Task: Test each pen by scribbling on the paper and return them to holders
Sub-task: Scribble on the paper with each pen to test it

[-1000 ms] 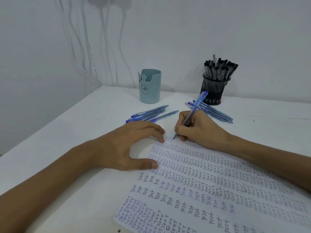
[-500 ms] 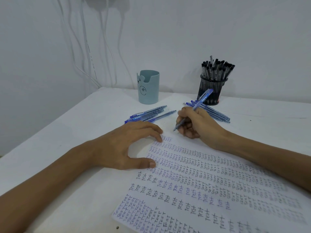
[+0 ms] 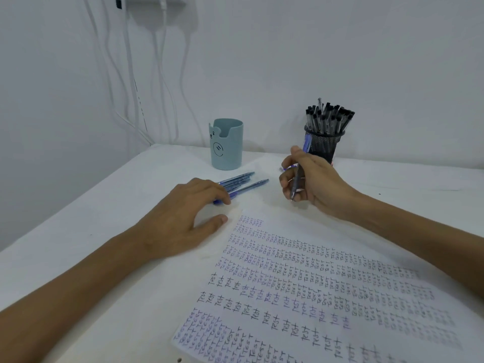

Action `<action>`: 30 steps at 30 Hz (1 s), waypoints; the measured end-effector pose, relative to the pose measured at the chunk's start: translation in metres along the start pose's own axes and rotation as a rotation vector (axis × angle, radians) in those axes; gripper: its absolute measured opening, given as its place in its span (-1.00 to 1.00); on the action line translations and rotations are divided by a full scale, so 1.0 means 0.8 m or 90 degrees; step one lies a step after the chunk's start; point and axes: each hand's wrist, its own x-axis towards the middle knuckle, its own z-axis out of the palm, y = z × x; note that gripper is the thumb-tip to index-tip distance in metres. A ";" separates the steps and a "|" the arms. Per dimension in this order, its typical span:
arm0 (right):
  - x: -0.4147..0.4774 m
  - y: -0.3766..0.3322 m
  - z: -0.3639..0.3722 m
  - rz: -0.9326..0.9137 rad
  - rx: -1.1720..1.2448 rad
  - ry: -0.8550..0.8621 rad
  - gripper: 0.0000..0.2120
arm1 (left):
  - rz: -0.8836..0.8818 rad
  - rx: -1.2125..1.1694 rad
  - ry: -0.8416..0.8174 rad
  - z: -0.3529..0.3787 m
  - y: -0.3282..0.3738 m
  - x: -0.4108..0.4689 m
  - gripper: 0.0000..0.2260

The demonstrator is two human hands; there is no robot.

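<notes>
Since the earlier frame, the right hand (image 3: 319,184) has lifted clear of the paper (image 3: 301,258) and moved toward 12 o'clock. The blue pen (image 3: 306,145) it grips has come away from the written rows. The left hand (image 3: 183,218) has left the sheet's top corner and shifted toward 11 o'clock.

Blue pen: held in the right hand, fingers and thumb curled round the barrel. It stands nearly upright, tip down and above the worktop (image 3: 157,174), just beyond the sheet's top edge.

Left hand: fingers relaxed and gently curved, thumb spread apart and resting on the worktop. Its fingertips (image 3: 222,197) lie over the near ends of a loose group of blue pens (image 3: 241,182). Whether they press on them cannot be told. Nothing is gripped.

Paper: lies flat at 5 o'clock of both hands, covered with rows of the word "test" in blue and dark ink.

Holders: a teal cup (image 3: 227,144) with a drawn face stands at 12 o'clock of the loose pens. No contents are visible in it. A black mesh holder (image 3: 324,142) stands directly behind the right hand, packed with black-capped pens (image 3: 328,119).

Surroundings: one blue pen end (image 3: 288,168) shows at 9 o'clock of the right hand's fingers. White cables (image 3: 131,74) hang down the wall at 11 o'clock.
</notes>
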 end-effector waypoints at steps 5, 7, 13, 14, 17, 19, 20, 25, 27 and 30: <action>0.006 -0.013 -0.017 -0.006 -0.052 -0.021 -0.63 | -0.018 0.025 0.032 0.006 -0.011 0.002 -0.72; 0.007 -0.013 -0.021 -0.012 -0.049 -0.014 -0.64 | -0.018 0.026 0.035 0.007 -0.013 0.003 -0.73; 0.012 -0.005 -0.022 0.009 -0.055 -0.054 -0.63 | -0.018 0.049 0.075 0.004 -0.006 0.004 -0.85; 0.013 -0.003 -0.021 0.004 -0.065 -0.059 -0.65 | -0.025 0.045 0.081 0.003 -0.006 0.004 -0.87; 0.015 0.001 -0.019 -0.008 -0.074 -0.049 -0.66 | -0.035 0.024 0.094 0.004 -0.004 0.003 -0.85; 0.014 0.001 -0.020 -0.007 -0.087 -0.043 -0.64 | -0.035 0.022 0.098 0.004 -0.003 0.003 -0.83; 0.014 0.001 -0.020 -0.004 -0.093 -0.041 -0.63 | -0.039 0.024 0.100 0.004 -0.003 0.003 -0.84; 0.016 -0.004 -0.026 0.004 -0.118 -0.044 -0.56 | -0.055 0.038 0.111 0.004 -0.002 0.003 -0.88; 0.019 -0.004 -0.031 0.008 -0.152 -0.054 -0.58 | -0.058 0.034 0.109 0.004 -0.002 0.002 -0.89; 0.027 -0.006 -0.039 0.010 -0.212 -0.040 -0.61 | -0.054 0.028 0.114 0.004 0.000 0.003 -0.90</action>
